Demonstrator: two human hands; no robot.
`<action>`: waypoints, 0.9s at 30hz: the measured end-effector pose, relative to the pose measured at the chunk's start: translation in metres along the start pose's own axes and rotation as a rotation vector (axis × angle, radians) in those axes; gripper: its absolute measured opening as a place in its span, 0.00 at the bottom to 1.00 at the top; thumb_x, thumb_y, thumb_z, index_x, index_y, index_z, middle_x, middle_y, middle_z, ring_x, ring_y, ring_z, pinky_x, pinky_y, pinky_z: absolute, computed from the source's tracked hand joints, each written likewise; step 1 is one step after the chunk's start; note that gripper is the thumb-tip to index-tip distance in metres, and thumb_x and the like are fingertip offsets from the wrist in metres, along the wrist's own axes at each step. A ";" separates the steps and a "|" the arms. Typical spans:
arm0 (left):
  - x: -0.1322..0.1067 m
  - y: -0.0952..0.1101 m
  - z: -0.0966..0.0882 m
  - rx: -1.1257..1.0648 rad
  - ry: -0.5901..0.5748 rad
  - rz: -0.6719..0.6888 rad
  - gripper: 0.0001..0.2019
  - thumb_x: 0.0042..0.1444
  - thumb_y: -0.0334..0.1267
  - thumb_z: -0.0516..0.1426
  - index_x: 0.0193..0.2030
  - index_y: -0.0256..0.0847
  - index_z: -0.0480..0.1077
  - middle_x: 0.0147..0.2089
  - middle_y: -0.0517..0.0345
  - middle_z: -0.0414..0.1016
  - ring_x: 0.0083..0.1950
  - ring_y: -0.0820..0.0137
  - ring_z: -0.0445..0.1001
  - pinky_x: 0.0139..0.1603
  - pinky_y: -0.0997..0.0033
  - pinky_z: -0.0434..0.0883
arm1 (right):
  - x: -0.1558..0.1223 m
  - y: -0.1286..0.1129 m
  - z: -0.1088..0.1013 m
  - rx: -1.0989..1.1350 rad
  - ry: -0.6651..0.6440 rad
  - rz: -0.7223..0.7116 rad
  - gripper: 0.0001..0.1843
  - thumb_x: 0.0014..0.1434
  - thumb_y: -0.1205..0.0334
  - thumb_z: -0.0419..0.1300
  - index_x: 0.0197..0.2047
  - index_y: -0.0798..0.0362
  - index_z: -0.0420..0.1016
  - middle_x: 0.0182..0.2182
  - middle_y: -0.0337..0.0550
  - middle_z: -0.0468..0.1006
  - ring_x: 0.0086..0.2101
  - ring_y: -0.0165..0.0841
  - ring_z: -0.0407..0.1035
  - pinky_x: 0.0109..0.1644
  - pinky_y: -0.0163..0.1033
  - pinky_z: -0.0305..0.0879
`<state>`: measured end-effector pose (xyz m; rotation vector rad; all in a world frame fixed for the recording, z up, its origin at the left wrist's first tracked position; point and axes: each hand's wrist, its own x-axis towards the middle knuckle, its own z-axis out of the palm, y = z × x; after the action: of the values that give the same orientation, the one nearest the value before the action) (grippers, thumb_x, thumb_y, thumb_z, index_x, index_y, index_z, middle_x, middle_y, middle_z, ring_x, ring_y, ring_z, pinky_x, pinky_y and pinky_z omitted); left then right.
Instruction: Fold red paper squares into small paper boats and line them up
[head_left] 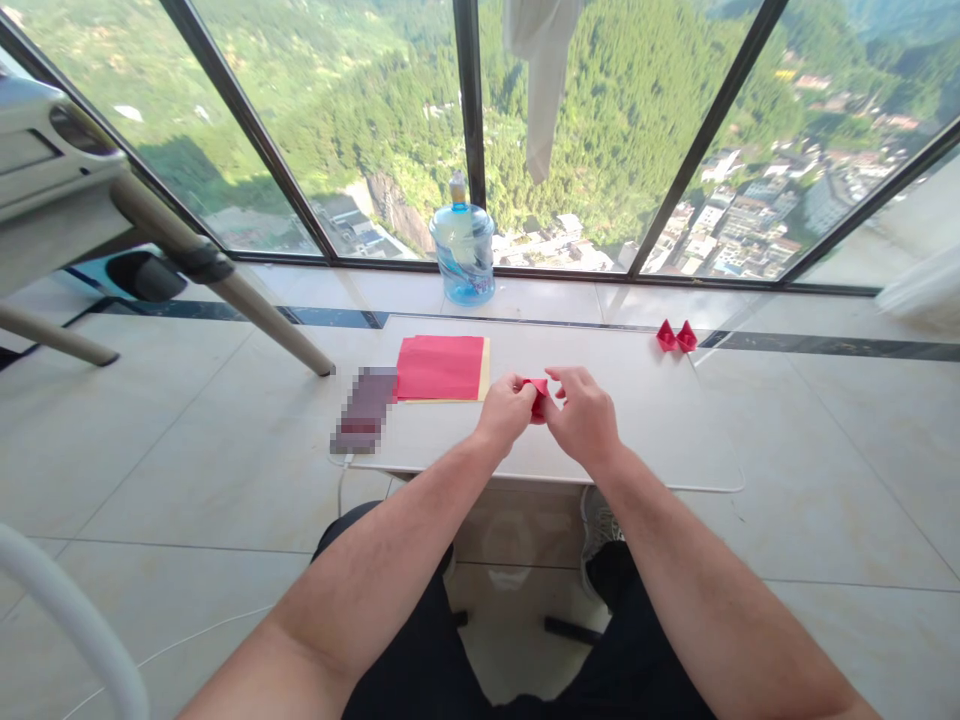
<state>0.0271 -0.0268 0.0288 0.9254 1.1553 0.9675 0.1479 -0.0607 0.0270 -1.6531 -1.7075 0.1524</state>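
Above the middle of a low white table (637, 430), both hands meet at a small folded piece of red paper (537, 398). My left hand (507, 408) pinches its left side between thumb and fingers. At its right side, my right hand (583, 412) touches the paper with the thumb low, while the index finger curves above it; some of the fingers are hidden. Left of my hands lies a stack of red paper sheets (441, 367), with a yellow edge showing beneath. Two small folded red paper pieces (676, 338) with pointed tips stand at the table's far right corner.
A blurred-out phone (365, 410) with a white cable (342, 485) lies at the table's left edge. Beyond the table, a blue water jug (463, 255) stands by the window. A metal-legged piece of furniture (225, 280) is at the left. My shoe (600, 525) is under the table.
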 end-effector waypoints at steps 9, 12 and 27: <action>0.001 -0.005 0.002 0.081 0.119 0.085 0.04 0.49 0.32 0.59 0.31 0.39 0.67 0.24 0.61 0.73 0.21 0.74 0.71 0.21 0.76 0.67 | -0.004 0.000 0.008 -0.109 0.102 -0.021 0.12 0.60 0.64 0.53 0.40 0.51 0.78 0.37 0.47 0.82 0.35 0.37 0.73 0.39 0.38 0.64; -0.002 -0.006 0.002 0.134 0.082 0.141 0.02 0.50 0.32 0.58 0.32 0.39 0.71 0.24 0.61 0.73 0.20 0.76 0.69 0.21 0.77 0.65 | -0.003 0.000 0.007 -0.106 0.098 -0.002 0.12 0.60 0.64 0.53 0.39 0.51 0.78 0.35 0.46 0.82 0.34 0.37 0.73 0.38 0.38 0.63; -0.009 -0.003 0.002 0.193 -0.057 0.250 0.09 0.54 0.37 0.59 0.39 0.39 0.80 0.30 0.57 0.78 0.33 0.71 0.76 0.32 0.75 0.73 | 0.010 -0.004 0.012 0.725 0.080 0.639 0.11 0.47 0.55 0.63 0.27 0.54 0.80 0.18 0.38 0.75 0.19 0.30 0.65 0.21 0.35 0.59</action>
<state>0.0280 -0.0367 0.0291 1.2685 1.1158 1.0340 0.1392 -0.0480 0.0248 -1.5267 -0.8390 0.8806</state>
